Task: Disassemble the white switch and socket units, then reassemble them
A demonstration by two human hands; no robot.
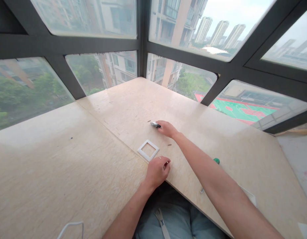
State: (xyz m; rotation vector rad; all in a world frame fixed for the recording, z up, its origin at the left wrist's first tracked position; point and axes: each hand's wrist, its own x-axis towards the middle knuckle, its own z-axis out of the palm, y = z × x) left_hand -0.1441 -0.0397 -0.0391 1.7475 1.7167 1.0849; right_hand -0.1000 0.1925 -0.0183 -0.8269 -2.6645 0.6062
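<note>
My right hand (166, 128) reaches over the beige stone sill, its fingers closed round a small silver-and-black object (155, 124) whose kind I cannot make out. Nearer to me, my left hand (158, 171) is curled in a pinch at the sill's front edge. Whatever lies between its fingertips is too small to name. Just beyond that hand, a white square frame (141, 152), like a wall switch faceplate, lies flat. Two small dark slivers, one a thin brown piece (169, 144), lie near my right hand.
Beside my right forearm shows a green rounded end (216, 161), and a metal tip (202, 191) pokes out on its other side. A white cable (71, 223) lies at the lower left. Dark-framed windows (143, 43) rise behind the sill (106, 186). A tiny dark bit (71, 138) lies left.
</note>
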